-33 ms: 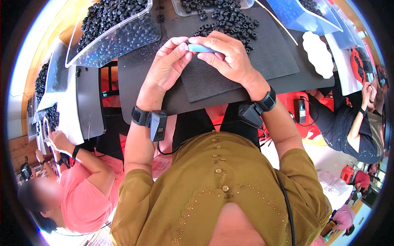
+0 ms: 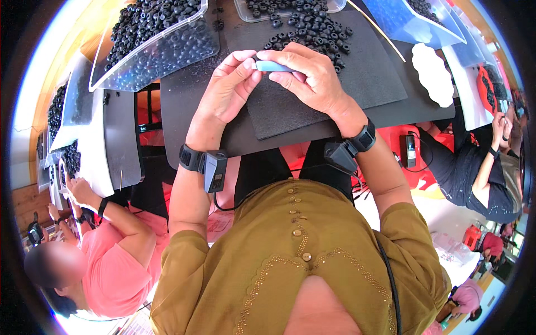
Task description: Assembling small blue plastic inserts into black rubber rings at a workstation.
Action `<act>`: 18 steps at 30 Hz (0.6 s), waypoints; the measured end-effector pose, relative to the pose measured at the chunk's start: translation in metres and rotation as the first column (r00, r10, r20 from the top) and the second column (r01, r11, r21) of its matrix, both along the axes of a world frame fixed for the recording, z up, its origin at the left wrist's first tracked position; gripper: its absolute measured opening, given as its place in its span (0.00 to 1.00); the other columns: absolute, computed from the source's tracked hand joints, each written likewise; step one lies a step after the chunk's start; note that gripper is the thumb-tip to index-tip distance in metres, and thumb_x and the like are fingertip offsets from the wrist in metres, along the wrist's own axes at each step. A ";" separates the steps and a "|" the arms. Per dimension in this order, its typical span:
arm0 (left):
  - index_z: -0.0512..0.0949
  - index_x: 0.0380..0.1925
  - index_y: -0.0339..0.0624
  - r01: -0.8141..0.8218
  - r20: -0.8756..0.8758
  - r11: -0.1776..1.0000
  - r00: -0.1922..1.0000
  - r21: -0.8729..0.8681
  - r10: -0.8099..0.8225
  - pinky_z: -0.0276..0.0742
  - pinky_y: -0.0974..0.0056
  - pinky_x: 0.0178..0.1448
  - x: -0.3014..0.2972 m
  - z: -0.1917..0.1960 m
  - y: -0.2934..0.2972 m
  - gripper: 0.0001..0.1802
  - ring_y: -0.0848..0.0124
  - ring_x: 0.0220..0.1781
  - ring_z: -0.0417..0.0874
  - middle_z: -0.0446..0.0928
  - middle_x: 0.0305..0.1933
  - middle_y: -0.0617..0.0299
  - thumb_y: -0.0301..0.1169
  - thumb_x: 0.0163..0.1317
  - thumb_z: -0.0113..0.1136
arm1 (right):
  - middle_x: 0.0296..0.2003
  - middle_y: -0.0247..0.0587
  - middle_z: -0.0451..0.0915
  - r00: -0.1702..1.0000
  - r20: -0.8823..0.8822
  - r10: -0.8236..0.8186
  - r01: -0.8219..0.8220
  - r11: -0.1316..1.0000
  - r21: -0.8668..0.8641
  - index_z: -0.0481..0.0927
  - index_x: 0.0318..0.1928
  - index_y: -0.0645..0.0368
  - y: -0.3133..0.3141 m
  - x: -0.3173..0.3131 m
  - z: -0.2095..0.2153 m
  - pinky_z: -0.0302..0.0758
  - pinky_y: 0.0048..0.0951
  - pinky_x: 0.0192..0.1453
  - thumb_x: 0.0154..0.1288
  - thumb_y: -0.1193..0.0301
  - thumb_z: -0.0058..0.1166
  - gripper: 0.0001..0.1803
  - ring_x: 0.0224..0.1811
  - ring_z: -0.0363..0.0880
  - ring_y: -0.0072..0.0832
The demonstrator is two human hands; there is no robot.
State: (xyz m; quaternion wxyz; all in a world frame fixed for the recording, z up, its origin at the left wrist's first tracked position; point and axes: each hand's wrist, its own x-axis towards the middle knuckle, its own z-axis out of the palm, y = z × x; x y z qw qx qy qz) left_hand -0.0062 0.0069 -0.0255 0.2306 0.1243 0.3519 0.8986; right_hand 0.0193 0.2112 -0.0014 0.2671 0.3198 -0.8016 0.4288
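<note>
Above the near part of the table, both my hands meet at fingertip height. My right hand (image 2: pixel 312 75) is closed around a short light-blue handle (image 2: pixel 271 66), its pale end pointing toward my left thumb; the kind of tool does not show. My left hand (image 2: pixel 230 84) pinches a small black part (image 2: pixel 256 57) between thumb and forefinger, mostly hidden by the fingers. Beyond my hands, many small black ring-like pieces (image 2: pixel 318 30) lie loose on a dark mat (image 2: pixel 346 92).
A see-through bin (image 2: pixel 162 64) full of black pieces stands at the left, a shallower tray (image 2: pixel 245 17) at the back. On the right are a thin stick (image 2: pixel 382 33), a white scalloped piece (image 2: pixel 434 75) and a blue bin (image 2: pixel 413 25). Co-workers sit at both sides.
</note>
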 end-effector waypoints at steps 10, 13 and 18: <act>0.76 0.49 0.37 -0.016 0.049 0.998 0.999 0.053 0.013 0.83 0.74 0.50 -0.002 0.000 -0.004 0.11 0.76 0.45 0.82 0.80 0.45 0.61 0.26 0.68 0.58 | 0.29 0.35 0.76 1.000 -0.018 -0.009 0.011 0.997 0.081 0.83 0.52 0.48 -0.001 0.006 0.004 0.74 0.32 0.30 0.61 0.62 0.63 0.18 0.26 0.78 0.34; 0.76 0.50 0.37 0.022 0.069 0.994 0.997 0.105 -0.029 0.83 0.74 0.50 -0.002 0.001 -0.006 0.12 0.75 0.44 0.82 0.80 0.45 0.59 0.26 0.68 0.58 | 0.32 0.37 0.79 1.000 -0.009 0.026 -0.026 1.000 -0.008 0.82 0.49 0.53 0.001 0.000 0.002 0.74 0.32 0.32 0.63 0.62 0.61 0.16 0.28 0.79 0.36; 0.75 0.51 0.37 0.057 0.086 0.986 0.994 0.153 -0.071 0.82 0.73 0.50 -0.001 0.004 -0.005 0.13 0.70 0.45 0.82 0.79 0.45 0.55 0.27 0.68 0.58 | 0.29 0.45 0.80 0.986 0.160 0.036 -0.020 0.994 -0.105 0.81 0.40 0.61 0.005 -0.002 -0.003 0.74 0.33 0.34 0.67 0.60 0.56 0.15 0.29 0.79 0.40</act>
